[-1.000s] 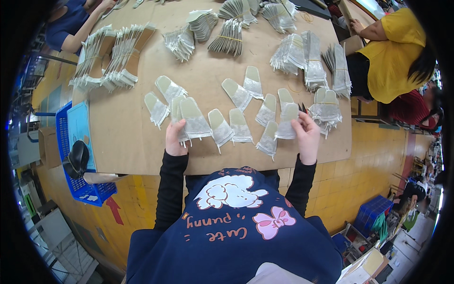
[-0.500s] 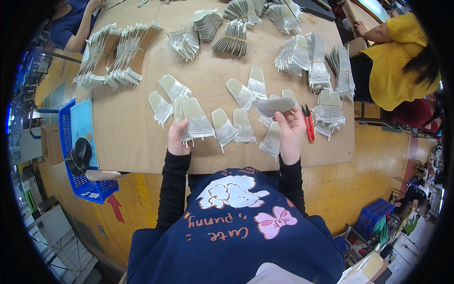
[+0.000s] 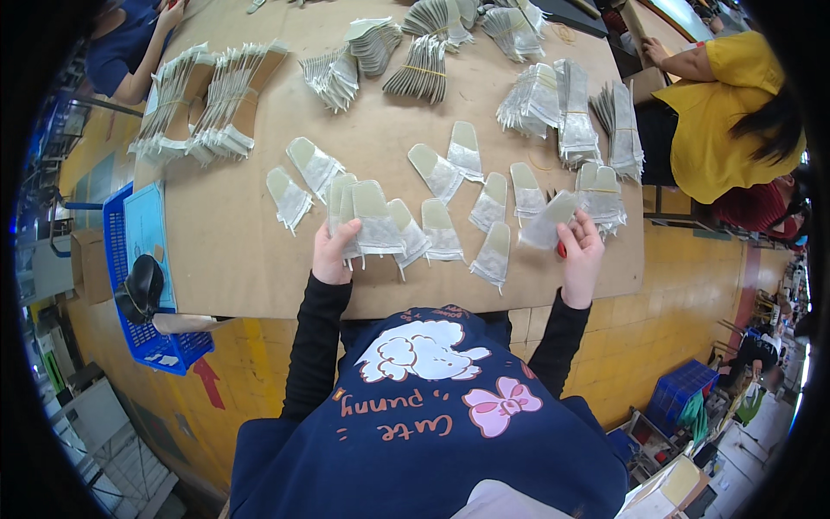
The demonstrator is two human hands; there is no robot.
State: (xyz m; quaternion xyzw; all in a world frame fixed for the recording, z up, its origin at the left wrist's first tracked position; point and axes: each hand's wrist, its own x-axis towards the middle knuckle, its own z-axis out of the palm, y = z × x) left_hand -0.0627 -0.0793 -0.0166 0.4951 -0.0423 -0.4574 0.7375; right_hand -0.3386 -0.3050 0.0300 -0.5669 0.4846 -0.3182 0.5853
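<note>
My left hand [image 3: 331,255] is closed on a small fan of tongue-shaped fabric pieces [image 3: 373,212], grey-green at the rounded end and whitish at the other. Between the thumb and fingers of my right hand [image 3: 583,255] is a single fabric piece [image 3: 548,223] of the same kind, tilted above the table at the right. Several matching loose pieces [image 3: 441,228] lie between my hands and beyond them. The red-handled snips [image 3: 561,249] are mostly hidden behind my right hand and its piece. Just past that hand rests a small stack of pieces [image 3: 603,189].
Tied bundles of fabric pieces [image 3: 418,71] line the far side of the brown table [image 3: 242,268]; taller bundles [image 3: 226,108] stand at the left. A blue basket [image 3: 183,348] sits beside the table's left edge. People work at the far left and at the right, one in a yellow top [image 3: 735,121].
My right hand has moved right with its piece, which has turned from nearly edge-on to face up, and now covers most of the snips. My left hand keeps its fan of pieces.
</note>
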